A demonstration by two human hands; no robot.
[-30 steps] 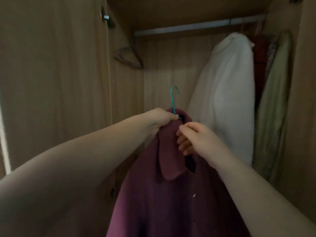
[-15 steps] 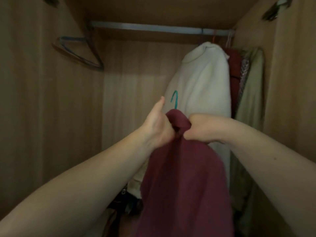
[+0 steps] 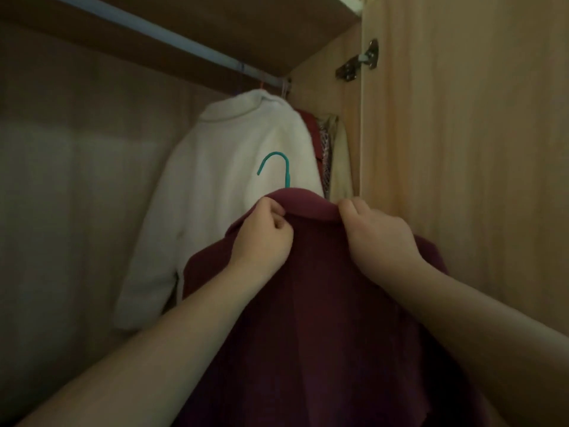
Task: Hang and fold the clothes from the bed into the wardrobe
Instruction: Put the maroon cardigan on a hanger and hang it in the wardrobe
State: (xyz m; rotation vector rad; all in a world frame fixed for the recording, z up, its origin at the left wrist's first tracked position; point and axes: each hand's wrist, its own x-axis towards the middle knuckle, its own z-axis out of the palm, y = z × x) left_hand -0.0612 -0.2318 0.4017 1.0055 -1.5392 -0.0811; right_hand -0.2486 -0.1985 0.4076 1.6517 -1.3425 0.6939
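The maroon shirt (image 3: 323,303), on a teal hanger (image 3: 278,167), is being gripped at its collar by left hand (image 3: 261,235) and right hand (image 3: 375,235), fingers curled, below the rail (image 3: 154,29).

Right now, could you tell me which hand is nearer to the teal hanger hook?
Left. The left hand grips the collar just below the hook; the right hand grips it farther right.

Two bare, smooth forearms; a left hand (image 3: 261,238) and a right hand (image 3: 380,238) with short, rounded fingers (image 3: 347,208).
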